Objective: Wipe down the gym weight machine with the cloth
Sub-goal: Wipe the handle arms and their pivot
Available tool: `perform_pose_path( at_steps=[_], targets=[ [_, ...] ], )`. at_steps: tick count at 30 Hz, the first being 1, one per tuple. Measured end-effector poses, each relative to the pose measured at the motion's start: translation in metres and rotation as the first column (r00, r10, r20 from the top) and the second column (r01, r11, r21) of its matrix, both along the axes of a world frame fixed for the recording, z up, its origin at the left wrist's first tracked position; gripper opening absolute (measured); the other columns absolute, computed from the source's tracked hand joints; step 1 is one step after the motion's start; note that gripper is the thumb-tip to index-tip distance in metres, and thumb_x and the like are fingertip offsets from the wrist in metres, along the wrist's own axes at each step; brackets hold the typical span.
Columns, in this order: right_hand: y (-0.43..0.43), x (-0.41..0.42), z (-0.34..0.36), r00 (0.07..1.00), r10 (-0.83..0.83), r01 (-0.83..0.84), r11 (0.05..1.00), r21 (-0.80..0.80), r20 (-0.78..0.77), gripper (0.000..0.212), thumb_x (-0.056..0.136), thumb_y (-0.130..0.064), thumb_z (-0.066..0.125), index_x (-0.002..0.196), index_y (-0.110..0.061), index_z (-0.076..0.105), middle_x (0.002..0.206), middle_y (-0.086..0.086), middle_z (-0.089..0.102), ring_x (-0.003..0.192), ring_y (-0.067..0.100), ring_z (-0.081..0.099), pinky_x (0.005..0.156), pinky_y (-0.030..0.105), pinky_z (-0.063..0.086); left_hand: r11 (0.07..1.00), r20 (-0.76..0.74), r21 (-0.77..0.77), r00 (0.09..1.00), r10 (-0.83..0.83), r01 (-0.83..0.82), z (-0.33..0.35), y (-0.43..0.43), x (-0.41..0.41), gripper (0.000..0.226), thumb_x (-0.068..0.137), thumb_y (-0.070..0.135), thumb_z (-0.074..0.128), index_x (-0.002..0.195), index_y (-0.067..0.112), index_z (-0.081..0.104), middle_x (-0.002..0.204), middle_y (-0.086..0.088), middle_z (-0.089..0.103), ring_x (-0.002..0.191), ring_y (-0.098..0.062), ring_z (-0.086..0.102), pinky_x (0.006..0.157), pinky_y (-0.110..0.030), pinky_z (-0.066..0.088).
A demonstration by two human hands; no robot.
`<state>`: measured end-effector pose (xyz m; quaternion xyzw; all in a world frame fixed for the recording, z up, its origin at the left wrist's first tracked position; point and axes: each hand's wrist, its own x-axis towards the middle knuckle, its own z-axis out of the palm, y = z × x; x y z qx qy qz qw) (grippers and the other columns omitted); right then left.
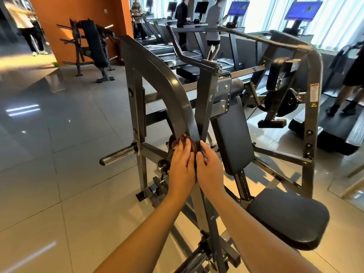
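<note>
Both hands are reaching forward, side by side and almost touching, at the lower end of a curved grey frame bar (173, 89) on the weight machine (310, 119). The left hand (182, 164) is lying with fairly straight fingers over a bunched dark reddish-brown cloth (183, 142), pressing it against the bar. The right hand (209, 166) is gripping the same bar from the other side, thumb pointing up along it and fingers curling round its edge. The cloth is sitting under and just beyond the left fingertips, with a fold showing between the two hands.

Just right of the hands, a dark upright back pad (234, 134) is standing. Below and right of it, nearer the person than the hands, a dark seat pad (287, 217) is jutting out. Left of the hands, a chrome weight peg (118, 154) is sticking out from the frame. Above the hands the bar is arching up and away to the machine's top.

Glossy pale floor tiles (49, 134) are spreading to the left. Far beyond the hands, people (213, 22) are walking on a row of treadmills (197, 54) with lit screens (303, 8) by bright windows. Far to the left, another dark padded machine (94, 46) is standing before an orange wall (78, 16).
</note>
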<state>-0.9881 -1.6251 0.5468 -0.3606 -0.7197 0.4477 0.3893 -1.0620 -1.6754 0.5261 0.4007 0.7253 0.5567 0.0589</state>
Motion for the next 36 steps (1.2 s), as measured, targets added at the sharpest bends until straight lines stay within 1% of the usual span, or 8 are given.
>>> perform_pose_path(
  at_steps=[3, 7, 12, 17, 23, 26, 30, 36],
  targets=[
    [0.002, 0.001, 0.001, 1.000, -0.025, 0.025, 1.000, -0.001, 0.002, 0.042, 0.107, -0.021, 0.049, 0.148, -0.023, 0.051, 0.138, -0.004, 0.062, 0.129, 0.011, 0.056, 0.110, 0.045, 0.048, 1.000, -0.005, 0.009, 1.000, -0.016, 0.016, -0.002, 0.001, -0.004, 0.048, 0.110, 0.028, 0.038, 0.152, 0.043, 0.020, 0.164, 0.013, 0.022, 0.152, -0.007, 0.017, 0.124, -0.036, 0.021],
    [0.001, 0.002, 0.001, 1.000, -0.007, 0.007, 1.000, -0.006, 0.000, 0.042, 0.107, -0.019, 0.048, 0.149, -0.025, 0.049, 0.136, -0.006, 0.062, 0.127, 0.009, 0.057, 0.107, 0.042, 0.051, 0.997, 0.217, 0.067, 0.976, 0.018, -0.033, 0.010, 0.008, -0.020, 0.048, 0.110, 0.025, 0.038, 0.150, 0.044, 0.023, 0.163, 0.011, 0.029, 0.148, -0.012, 0.031, 0.120, -0.038, 0.032],
    [-0.005, 0.009, 0.002, 0.999, 0.027, -0.027, 1.000, 0.008, 0.035, 0.041, 0.107, -0.018, 0.047, 0.147, -0.026, 0.049, 0.127, -0.017, 0.059, 0.122, 0.000, 0.055, 0.108, 0.034, 0.048, 0.998, 0.366, 0.037, 0.930, 0.031, -0.048, 0.005, 0.008, -0.033, 0.045, 0.109, 0.029, 0.038, 0.154, 0.036, 0.035, 0.141, 0.004, 0.058, 0.124, -0.012, 0.056, 0.111, -0.043, 0.047],
    [-0.006, 0.021, -0.007, 0.998, 0.043, -0.042, 0.999, -0.023, 0.043, 0.035, 0.106, -0.021, 0.050, 0.140, -0.025, 0.057, 0.124, -0.009, 0.066, 0.119, 0.005, 0.060, 0.104, 0.038, 0.053, 0.998, 0.229, 0.030, 0.971, -0.066, 0.061, 0.002, -0.011, -0.008, 0.043, 0.109, 0.027, 0.039, 0.148, 0.042, 0.030, 0.155, 0.004, 0.046, 0.139, -0.013, 0.046, 0.114, -0.034, 0.040],
    [-0.003, 0.028, -0.011, 0.996, 0.059, -0.056, 0.997, -0.051, 0.071, 0.039, 0.106, -0.019, 0.051, 0.145, -0.024, 0.053, 0.134, -0.006, 0.062, 0.126, 0.005, 0.056, 0.088, 0.003, 0.046, 0.999, 0.321, 0.025, 0.947, 0.023, -0.033, 0.010, 0.003, -0.019, 0.047, 0.110, 0.029, 0.037, 0.155, 0.040, 0.028, 0.141, 0.009, 0.055, 0.121, -0.005, 0.053, 0.109, -0.037, 0.045],
    [-0.001, 0.032, -0.019, 0.994, 0.074, -0.068, 0.995, -0.077, 0.078, 0.038, 0.106, -0.019, 0.052, 0.143, -0.024, 0.056, 0.133, -0.006, 0.062, 0.124, 0.002, 0.056, 0.102, 0.019, 0.049, 0.998, 0.345, -0.060, 0.939, 0.002, 0.020, -0.001, -0.007, -0.013, 0.045, 0.109, 0.029, 0.039, 0.154, 0.037, 0.034, 0.126, 0.010, 0.061, 0.119, -0.012, 0.060, 0.109, -0.039, 0.048],
    [-0.010, 0.046, -0.026, 0.998, 0.050, -0.048, 0.998, -0.045, 0.048, 0.025, 0.105, -0.023, 0.052, 0.128, -0.028, 0.059, 0.121, -0.006, 0.054, 0.104, -0.013, 0.052, 0.097, 0.019, 0.052, 0.997, 0.135, -0.075, 0.991, -0.018, 0.028, -0.013, -0.033, 0.025, 0.040, 0.107, 0.024, 0.045, 0.147, 0.026, 0.048, 0.152, 0.004, 0.046, 0.131, 0.001, 0.040, 0.101, 0.002, 0.031],
    [-0.004, 0.044, -0.015, 0.956, 0.293, -0.291, 0.948, -0.131, -0.009, 0.035, 0.106, -0.035, 0.049, 0.137, -0.049, 0.045, 0.128, -0.020, 0.059, 0.117, -0.002, 0.058, 0.099, 0.028, 0.052, 0.990, 0.276, 0.070, 0.956, 0.096, -0.120, 0.006, -0.026, 0.048, 0.029, 0.107, 0.031, 0.045, 0.136, 0.036, 0.049, 0.134, 0.012, 0.056, 0.120, -0.004, 0.055, 0.106, -0.042, 0.050]
  ],
)
